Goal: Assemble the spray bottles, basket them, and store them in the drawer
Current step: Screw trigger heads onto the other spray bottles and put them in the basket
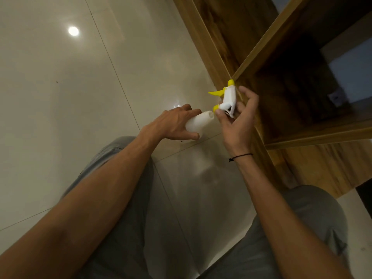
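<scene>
My left hand (177, 122) grips a white bottle body (198, 122) lying almost level, its open neck pointing right. My right hand (239, 117) holds a white spray head (229, 97) with a yellow trigger, nozzle tip and collar. The head's yellow collar end sits just right of the bottle neck, a small gap between them. Both are held above the tiled floor. No basket is in view.
A wooden cabinet (251, 57) with an open, dark compartment (302, 87) stands right behind my right hand. Glossy beige floor tiles (80, 97) fill the left. My knees in grey trousers (124, 218) are below.
</scene>
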Demonstrator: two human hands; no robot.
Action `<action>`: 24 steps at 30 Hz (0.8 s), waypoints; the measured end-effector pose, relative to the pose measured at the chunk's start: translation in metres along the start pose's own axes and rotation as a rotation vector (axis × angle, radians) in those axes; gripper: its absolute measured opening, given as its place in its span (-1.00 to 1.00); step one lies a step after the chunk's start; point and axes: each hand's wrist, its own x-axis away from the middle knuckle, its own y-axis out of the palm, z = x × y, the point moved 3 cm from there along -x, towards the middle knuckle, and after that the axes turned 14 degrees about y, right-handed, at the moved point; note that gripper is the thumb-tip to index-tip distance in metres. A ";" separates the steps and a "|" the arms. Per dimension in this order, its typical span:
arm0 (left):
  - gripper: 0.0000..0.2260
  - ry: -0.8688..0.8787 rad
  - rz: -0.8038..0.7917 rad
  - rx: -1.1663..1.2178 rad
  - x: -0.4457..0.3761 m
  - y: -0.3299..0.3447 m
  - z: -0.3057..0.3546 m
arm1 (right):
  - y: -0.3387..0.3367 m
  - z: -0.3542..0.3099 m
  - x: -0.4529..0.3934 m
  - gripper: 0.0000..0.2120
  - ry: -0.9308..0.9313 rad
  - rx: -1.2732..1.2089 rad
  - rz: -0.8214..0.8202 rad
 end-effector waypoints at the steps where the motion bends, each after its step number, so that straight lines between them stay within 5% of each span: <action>1: -0.42 -0.010 0.008 -0.001 -0.001 0.000 0.001 | 0.003 0.005 0.000 -0.31 0.027 0.007 -0.047; 16: -0.45 -0.042 -0.024 0.009 -0.011 0.006 0.003 | -0.009 0.012 -0.012 -0.35 0.009 0.089 -0.350; 24: -0.53 0.039 0.048 -0.057 -0.013 0.009 0.013 | -0.010 0.017 -0.014 -0.35 0.034 0.136 -0.240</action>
